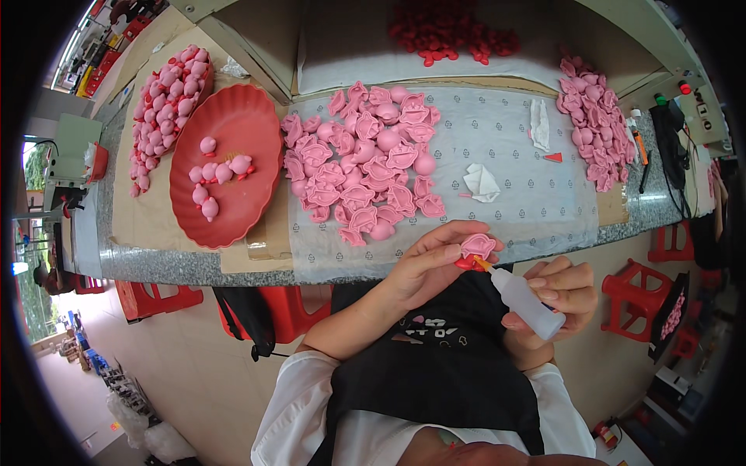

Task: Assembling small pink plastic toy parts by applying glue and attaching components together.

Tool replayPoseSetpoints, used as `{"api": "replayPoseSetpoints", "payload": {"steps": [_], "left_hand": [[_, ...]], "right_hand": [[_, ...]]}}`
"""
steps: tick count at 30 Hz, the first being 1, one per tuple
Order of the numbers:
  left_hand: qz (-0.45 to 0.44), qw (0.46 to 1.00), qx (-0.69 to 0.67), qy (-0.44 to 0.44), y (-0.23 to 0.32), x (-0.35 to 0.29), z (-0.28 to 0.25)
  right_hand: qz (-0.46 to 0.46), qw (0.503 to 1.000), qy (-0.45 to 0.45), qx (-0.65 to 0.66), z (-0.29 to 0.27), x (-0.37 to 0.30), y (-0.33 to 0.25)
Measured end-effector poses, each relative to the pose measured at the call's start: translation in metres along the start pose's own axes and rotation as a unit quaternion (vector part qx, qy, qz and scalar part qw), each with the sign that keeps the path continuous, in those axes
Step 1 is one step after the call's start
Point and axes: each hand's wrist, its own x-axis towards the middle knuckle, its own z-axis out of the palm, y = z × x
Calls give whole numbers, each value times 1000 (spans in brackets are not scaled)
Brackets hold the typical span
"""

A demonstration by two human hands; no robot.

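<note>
My left hand [435, 260] is closed on a small pink plastic part [477, 246], shell-shaped, with a red piece [466, 264] at its lower side. In my right hand [561, 291] is a translucent white squeeze bottle [528, 301], tilted, its orange nozzle [483, 264] reaching the join of the pink and red pieces. Whether any liquid comes out is too small to tell. Both hands are in front of the bench's near edge. Beyond them lies a pile of pink parts [361, 167], some hollow shells and some rounded, on a printed white sheet [497, 225].
To the left stands a red scalloped tray [260, 155] with several joined pink-and-red pieces. More of these are heaped [167, 105] behind it. Red parts [451, 31] lie on the shelf, pink parts [594, 124] at the right. Crumpled tissue [482, 183] rests on the sheet; red stools [629, 299] stand below.
</note>
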Motion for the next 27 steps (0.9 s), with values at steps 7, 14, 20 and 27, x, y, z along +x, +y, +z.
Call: {"api": "replayPoseSetpoints", "payload": {"steps": [7, 14, 20, 27], "left_hand": [[-2, 1000, 5, -1, 1, 0, 1], [-3, 1000, 16, 8, 0, -1, 0], [3, 1000, 5, -8, -1, -1, -2], [-8, 1000, -4, -8, 1, -1, -1]], "right_hand": [[29, 999, -34, 30, -3, 0, -4], [-24, 999, -29, -37, -1, -1, 0], [14, 999, -45, -10, -5, 1, -5], [0, 999, -30, -26, -6, 2, -3]]}}
